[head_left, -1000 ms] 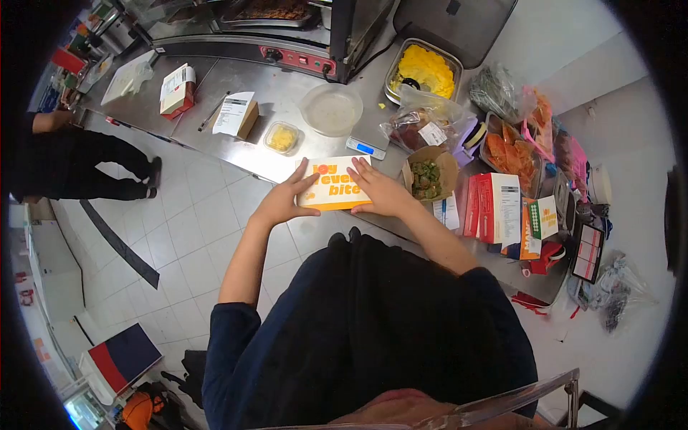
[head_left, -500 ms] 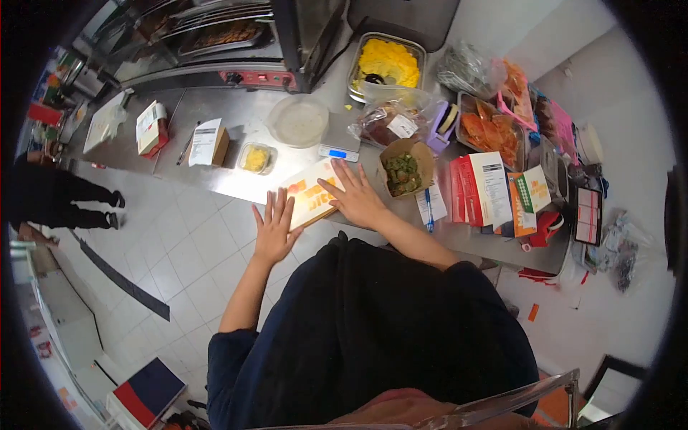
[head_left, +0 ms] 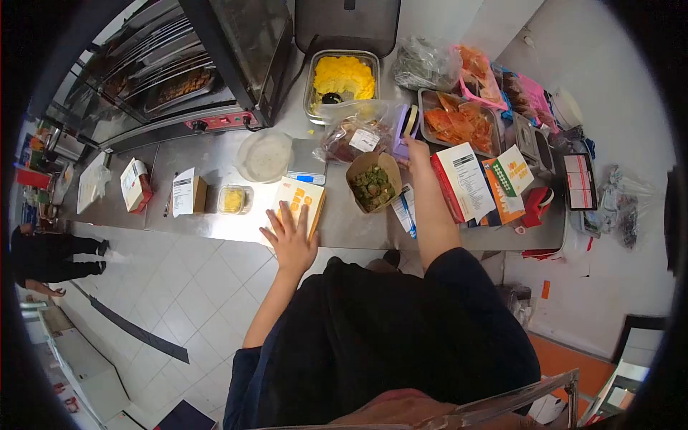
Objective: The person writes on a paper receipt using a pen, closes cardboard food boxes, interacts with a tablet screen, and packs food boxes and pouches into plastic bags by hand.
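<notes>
Right hand (head_left: 418, 155) moved past greens (head_left: 373, 183), grip on dispenser (head_left: 399, 135); left hand (head_left: 292, 242) spread on carton (head_left: 299, 195).

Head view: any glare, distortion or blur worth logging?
Head view: strong fisheye bending, black corners; bright glare on the metal counter beside the white-and-yellow box; small print on the slip and digits on the scale too soft to read.

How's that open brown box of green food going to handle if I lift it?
The open brown box will probably keep its shape, since its walls stand unaided, though they look thin enough to bend if squeezed. Uncovered, the green food could spill if tipped.
</notes>
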Demonstrator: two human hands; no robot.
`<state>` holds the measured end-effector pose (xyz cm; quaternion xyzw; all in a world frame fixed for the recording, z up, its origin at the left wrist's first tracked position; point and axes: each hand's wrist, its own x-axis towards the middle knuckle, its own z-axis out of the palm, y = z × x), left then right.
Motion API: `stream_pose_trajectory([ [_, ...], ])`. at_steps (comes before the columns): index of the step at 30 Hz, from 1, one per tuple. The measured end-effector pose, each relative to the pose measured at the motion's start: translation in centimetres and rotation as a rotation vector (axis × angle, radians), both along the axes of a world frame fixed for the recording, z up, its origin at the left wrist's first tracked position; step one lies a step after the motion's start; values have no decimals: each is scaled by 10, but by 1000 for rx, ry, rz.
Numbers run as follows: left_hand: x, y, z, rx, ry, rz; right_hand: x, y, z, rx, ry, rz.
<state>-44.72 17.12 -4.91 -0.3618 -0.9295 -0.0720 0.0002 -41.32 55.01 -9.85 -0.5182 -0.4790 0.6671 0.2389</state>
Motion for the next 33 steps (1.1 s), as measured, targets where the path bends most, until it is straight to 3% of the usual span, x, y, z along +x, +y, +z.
stream_pose_trajectory([
  [3,-2,2,-8,12,7,10,14,-14,8,30,332,-10],
  [6,-3,2,-5,1,-26,16,16,-34,-25,234,489,-219],
  [9,-5,1,-2,-26,0,12,25,-30,-46,1168,-165,-106],
  [10,-7,1,-1,0,11,7,28,-26,-41,1279,-247,-53],
  [13,-11,-3,2,67,27,-13,35,-27,-22,902,-495,125],
  [15,-14,-5,5,105,9,-9,46,-50,1,1031,-219,11],
  [17,-14,-4,7,163,19,8,55,-104,83,1040,39,-5],
  [19,-12,-6,7,218,9,29,52,-164,114,933,264,442],
  [21,-12,-5,6,286,-4,54,44,-210,116,674,156,892],
  [23,-9,-4,4,360,-23,106,25,-231,82,701,176,967],
  [33,-2,-20,16,444,-207,75,17,-247,17,569,206,801],
])
